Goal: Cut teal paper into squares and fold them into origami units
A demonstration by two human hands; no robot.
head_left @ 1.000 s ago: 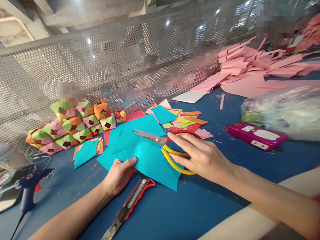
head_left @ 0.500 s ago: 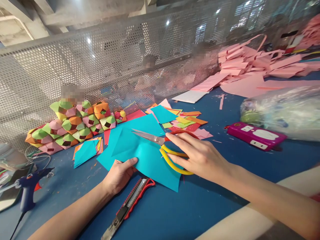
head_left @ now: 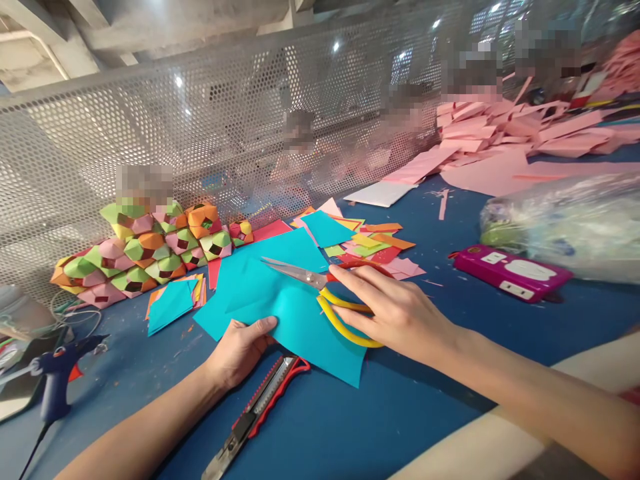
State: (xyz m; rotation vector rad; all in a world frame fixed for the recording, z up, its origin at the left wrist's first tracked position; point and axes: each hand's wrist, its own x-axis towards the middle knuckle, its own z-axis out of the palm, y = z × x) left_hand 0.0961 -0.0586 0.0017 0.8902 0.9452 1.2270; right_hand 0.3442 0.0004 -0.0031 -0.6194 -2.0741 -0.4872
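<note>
My left hand [head_left: 245,350] pinches the near edge of a sheet of turquoise paper [head_left: 300,327], thumb on top and fingers underneath. In my right hand [head_left: 400,307] is a pair of scissors [head_left: 345,313] with red and yellow handles. Their blades point left over the sheet and are slightly apart. Whether the blades touch the paper, I cannot tell. More turquoise paper lies flat just behind. A box cutter [head_left: 257,407] with a red-edged body rests on the blue table [head_left: 350,433] below my left hand.
Folded paper blocks [head_left: 145,257] are stacked at the back left, beside small paper squares [head_left: 173,303]. A glue gun [head_left: 57,380] stands far left. Coloured scraps [head_left: 370,240], a purple power strip [head_left: 513,272], a plastic bag [head_left: 565,227] and pink strips [head_left: 500,127] lie rightward. Perforated metal panelling [head_left: 225,133] runs behind.
The scissors and my right hand have shifted very slightly left. The sheet's near right corner has dipped a little. My left hand keeps its pinch almost unmoved.
</note>
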